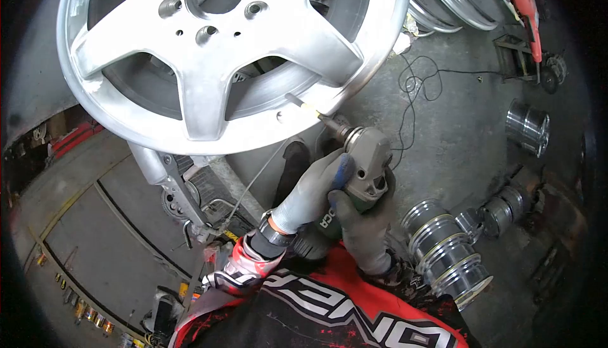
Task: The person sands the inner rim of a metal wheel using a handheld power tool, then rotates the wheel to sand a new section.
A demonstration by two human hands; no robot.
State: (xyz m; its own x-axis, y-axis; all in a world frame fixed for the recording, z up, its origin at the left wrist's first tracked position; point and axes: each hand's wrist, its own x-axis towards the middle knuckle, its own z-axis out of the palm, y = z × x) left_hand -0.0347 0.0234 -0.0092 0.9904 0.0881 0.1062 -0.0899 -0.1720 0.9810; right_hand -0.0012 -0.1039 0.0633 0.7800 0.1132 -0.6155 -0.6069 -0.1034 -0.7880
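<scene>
A silver five-spoke wheel rim (206, 88) fills the upper left, tilted toward me. Below its lower right edge, a grinder-like power tool (368, 158) with a grey head and green body is held in both my gloved hands. Its thin bit (303, 105) points up and left, at the rim's outer lip; whether it touches is unclear. My left hand (310, 189) is wrapped round the tool from the left, a black watch at the wrist. My right hand (366, 224) grips it from the right, with fingers closed over the body.
Shiny rims (443, 246) are stacked at the lower right, another rim (527, 126) lying beyond them. A black cable (411, 104) curls over the floor. A metal stand (183, 189) is under the wheel; small bottles (88, 313) line the lower left. A red tool hangs upper right.
</scene>
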